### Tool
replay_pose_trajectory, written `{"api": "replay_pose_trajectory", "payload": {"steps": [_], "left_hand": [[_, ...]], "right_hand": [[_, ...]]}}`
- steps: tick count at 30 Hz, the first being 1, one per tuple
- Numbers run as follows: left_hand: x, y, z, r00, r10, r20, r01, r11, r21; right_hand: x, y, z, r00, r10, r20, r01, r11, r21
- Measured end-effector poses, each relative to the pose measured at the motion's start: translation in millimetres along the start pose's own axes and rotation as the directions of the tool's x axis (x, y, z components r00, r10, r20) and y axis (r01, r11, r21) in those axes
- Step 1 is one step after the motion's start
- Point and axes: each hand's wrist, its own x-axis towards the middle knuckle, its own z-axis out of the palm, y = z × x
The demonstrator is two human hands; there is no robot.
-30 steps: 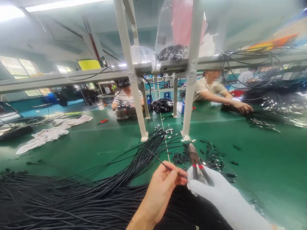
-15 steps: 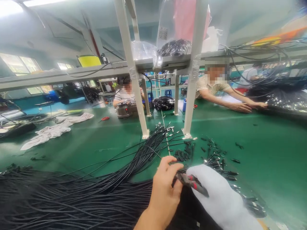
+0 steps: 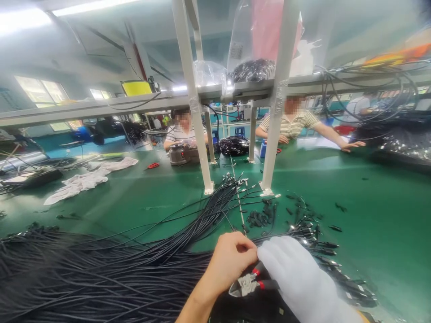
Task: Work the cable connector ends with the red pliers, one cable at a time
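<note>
My left hand (image 3: 232, 253) is bare and closed in a pinch, its fingertips meeting the gloved fingers. What it pinches is too small or hidden to make out. In a white glove, my right hand (image 3: 296, 269) is closed around diagonal cutters (image 3: 247, 285) with black and red handles. Their metal jaws point left, below my left hand. A thick spread of black cables (image 3: 101, 278) lies under and left of my hands, with a narrower bundle (image 3: 208, 211) running up toward the shelf posts. Several cable ends with metal connectors (image 3: 310, 229) lie right of my glove.
Small black pieces (image 3: 259, 219) are heaped on the green tabletop (image 3: 380, 202). Two white posts (image 3: 269, 170) rise to a shelf ahead. A white cloth (image 3: 81, 181) lies on the left. Across the table sit two people, one (image 3: 299, 123) reaching sideways.
The cutters have swung down, so their jaws now show below my left hand. My left fingers have closed together against the glove. The person at right has drawn one arm back.
</note>
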Motion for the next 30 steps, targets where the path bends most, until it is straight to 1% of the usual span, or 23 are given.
{"api": "replay_pose_trajectory", "payload": {"steps": [3,6,10,15,17,19,22,24,25,27,30], "left_hand": [[-0.8,-0.2,0.1,0.999,0.047,-0.014,-0.045,0.995,0.084],[0.1,-2.2,1.6,0.993,0.12,-0.016,-0.115,0.977,0.179],[3.4,-6.0,5.1,0.982,0.19,0.002,-0.183,0.944,0.274],[5.5,-9.9,9.1,0.982,0.187,-0.005,-0.179,0.947,0.266],[4.2,-8.5,8.6,0.983,0.18,-0.022,-0.168,0.951,0.258],[1.3,-4.2,6.5,0.985,0.17,-0.036,-0.157,0.96,0.232],[-3.8,3.9,2.4,0.991,0.135,0.021,-0.136,0.989,0.061],[-5.7,6.9,0.4,0.991,0.118,0.054,-0.118,0.993,-0.021],[-6.0,7.1,-0.1,0.992,0.11,0.059,-0.108,0.994,-0.027],[-5.8,5.5,-0.8,0.994,0.087,0.058,-0.088,0.996,0.015],[-4.9,0.8,-1.7,0.994,0.062,0.086,-0.068,0.995,0.07]], "right_hand": [[2.7,0.2,0.7,0.999,0.019,-0.043,-0.018,0.999,0.034],[5.4,1.7,-0.6,0.998,0.011,-0.068,-0.01,1.0,0.013],[-1.0,4.7,1.2,0.999,-0.022,-0.027,0.022,1.0,-0.016],[-19.1,7.2,10.0,1.0,-0.011,-0.019,0.012,1.0,0.028],[-19.9,8.5,9.8,0.999,-0.011,-0.032,0.011,1.0,0.029],[-16.2,10.9,7.4,0.999,0.025,-0.022,-0.023,0.998,0.066],[-8.5,14.9,3.3,0.996,0.085,0.005,-0.085,0.986,0.143],[-5.5,15.4,2.0,0.997,0.072,-0.002,-0.071,0.988,0.136],[-4.8,14.7,1.9,0.998,0.06,-0.017,-0.057,0.991,0.118],[-4.5,11.6,2.2,0.999,0.028,-0.03,-0.026,0.996,0.084],[-4.4,6.2,2.1,1.0,0.005,-0.016,-0.004,0.999,0.051]]}}
